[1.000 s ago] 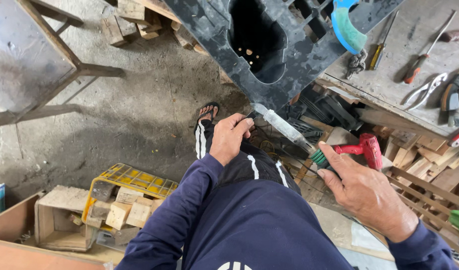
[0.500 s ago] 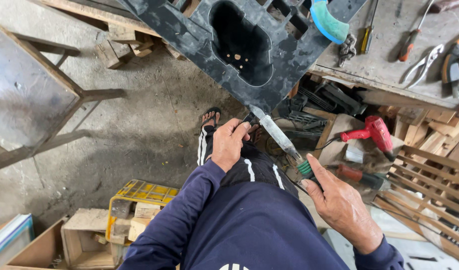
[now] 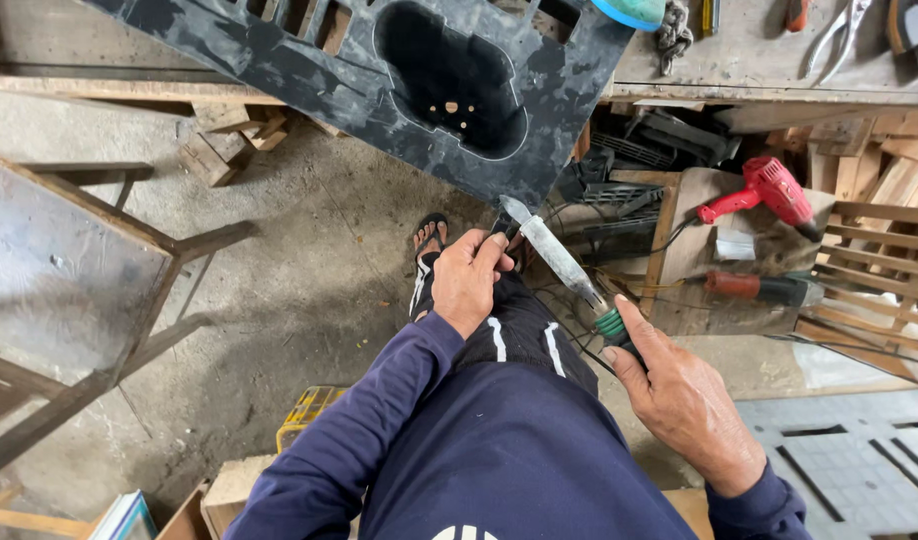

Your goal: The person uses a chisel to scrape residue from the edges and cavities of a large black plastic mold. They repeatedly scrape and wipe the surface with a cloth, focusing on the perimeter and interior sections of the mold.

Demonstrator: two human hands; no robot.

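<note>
My right hand (image 3: 679, 395) grips the green handle of a soldering iron (image 3: 559, 260), whose long grey barrel points up and left. Its tip lies against a small dark piece pinched in the fingers of my left hand (image 3: 469, 275), which rests on my knee. Just above the tip hangs the lower edge of a large black plastic panel (image 3: 309, 70) with a big oval cut-out, lying on the workbench (image 3: 759, 60).
A metal-framed stool (image 3: 69, 270) stands at the left. A red power drill (image 3: 769, 190) and another tool (image 3: 769, 288) lie on wooden shelves at the right. Pliers (image 3: 839, 25) rest on the bench. A yellow crate (image 3: 304, 410) and wood offcuts sit by my leg.
The view has tilted down and in. My right hand brought the soldering iron up and left, so its tip now meets my left hand's fingers.
</note>
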